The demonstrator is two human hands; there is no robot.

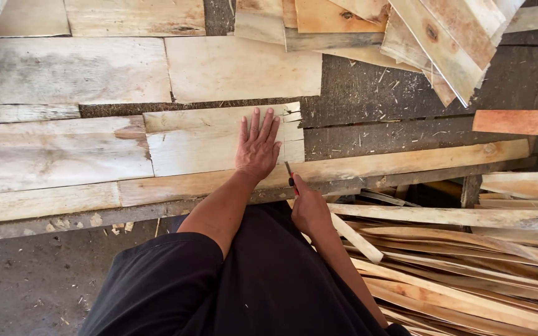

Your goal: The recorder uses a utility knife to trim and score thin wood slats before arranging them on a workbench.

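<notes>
I see left hand (pixel 258 149) flat, fingers spread, pressing pale thin wood veneer sheet (pixel 219 140) on the bench (pixel 356 87) | right hand (pixel 309 208) fisted around small red-handled knife (pixel 289 174), blade at sheet's right edge | both arms reach forward.

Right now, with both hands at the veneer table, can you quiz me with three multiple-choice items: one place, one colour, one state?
1. Where does the left hand rest?
A. flat on a pale veneer sheet
B. on the floor
C. on the offcut pile

2. What colour is the handle of the small cutter in the right hand?
A. blue
B. red
C. green

3. How is the left hand set?
A. clenched in a fist
B. open, fingers spread
C. pinching a strip

Answers: 1 A, the palm lies on the sheet. 2 B, red shows above the fist. 3 B, the fingers lie flat and apart.
</notes>
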